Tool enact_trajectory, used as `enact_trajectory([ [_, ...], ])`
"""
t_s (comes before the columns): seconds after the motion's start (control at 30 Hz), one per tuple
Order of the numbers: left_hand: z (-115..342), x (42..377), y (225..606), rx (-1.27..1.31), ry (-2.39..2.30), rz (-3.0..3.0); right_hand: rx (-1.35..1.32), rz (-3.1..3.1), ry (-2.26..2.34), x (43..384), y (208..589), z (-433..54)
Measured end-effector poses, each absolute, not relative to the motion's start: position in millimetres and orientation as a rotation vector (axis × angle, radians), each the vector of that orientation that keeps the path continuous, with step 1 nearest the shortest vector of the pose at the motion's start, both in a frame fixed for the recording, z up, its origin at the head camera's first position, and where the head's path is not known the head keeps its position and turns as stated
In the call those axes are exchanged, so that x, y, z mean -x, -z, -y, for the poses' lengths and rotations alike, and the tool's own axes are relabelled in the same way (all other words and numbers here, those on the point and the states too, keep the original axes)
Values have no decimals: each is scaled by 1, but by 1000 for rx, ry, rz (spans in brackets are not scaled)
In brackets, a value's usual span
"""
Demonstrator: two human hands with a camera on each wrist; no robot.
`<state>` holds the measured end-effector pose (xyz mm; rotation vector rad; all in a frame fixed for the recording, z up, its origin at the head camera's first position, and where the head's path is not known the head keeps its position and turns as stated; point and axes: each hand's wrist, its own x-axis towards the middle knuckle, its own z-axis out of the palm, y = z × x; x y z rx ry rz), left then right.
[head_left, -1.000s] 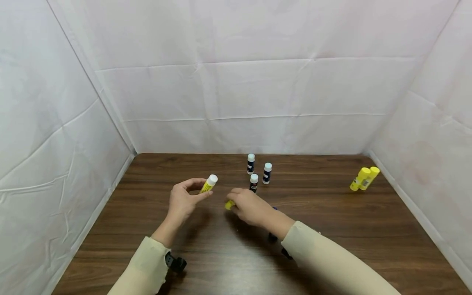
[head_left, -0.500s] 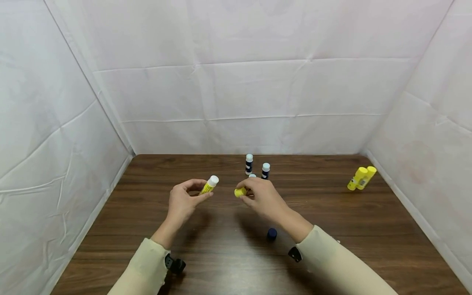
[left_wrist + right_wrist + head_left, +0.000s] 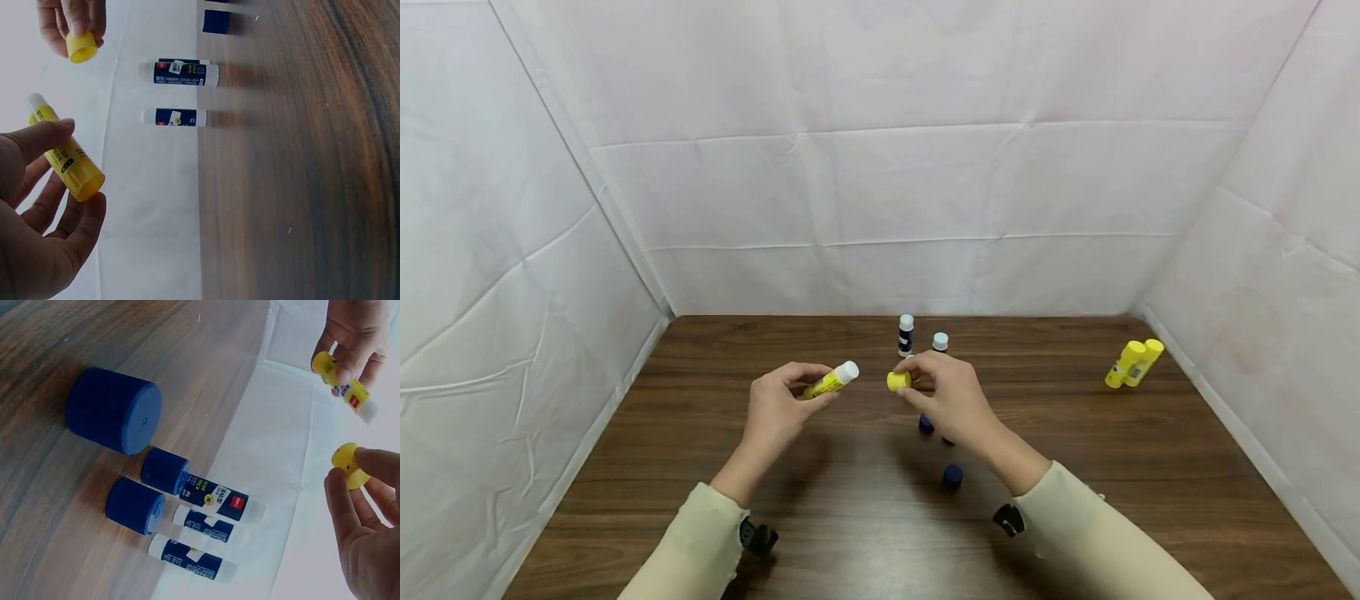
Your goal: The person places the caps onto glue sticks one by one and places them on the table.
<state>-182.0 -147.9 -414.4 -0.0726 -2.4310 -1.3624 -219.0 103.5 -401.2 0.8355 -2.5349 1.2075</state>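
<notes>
In the head view my left hand (image 3: 775, 408) grips a yellow glue stick (image 3: 827, 383) between thumb and fingers. Its bare white end leans up to the right. To the right, my right hand (image 3: 951, 400) pinches a yellow cap (image 3: 898, 381) by thumb and fingertips, a short gap from the stick's white end. The left wrist view has the same glue stick (image 3: 75, 164) above the table, with the cap (image 3: 80, 47) apart from it. Behind my right hand stand uncapped navy glue sticks (image 3: 906, 335); the right wrist view shows all three, including the nearest glue stick (image 3: 215, 499).
Three navy caps lie on the wood table (image 3: 700, 533), one large in the right wrist view, a cap (image 3: 112, 409); the frontmost cap (image 3: 952, 476) sits before my right forearm. Two capped yellow glue sticks (image 3: 1125, 364) stand far right. White cloth walls (image 3: 917, 183) enclose the table.
My right hand has moved up and right with the yellow cap, uncovering navy caps below it. My left hand has tilted the glue stick further toward the right.
</notes>
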Motion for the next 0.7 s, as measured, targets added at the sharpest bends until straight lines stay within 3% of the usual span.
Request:
enact_trajectory([
  [0.7,134,179,401,410,784,2439,-749,2466,-1531,210,403,-103],
])
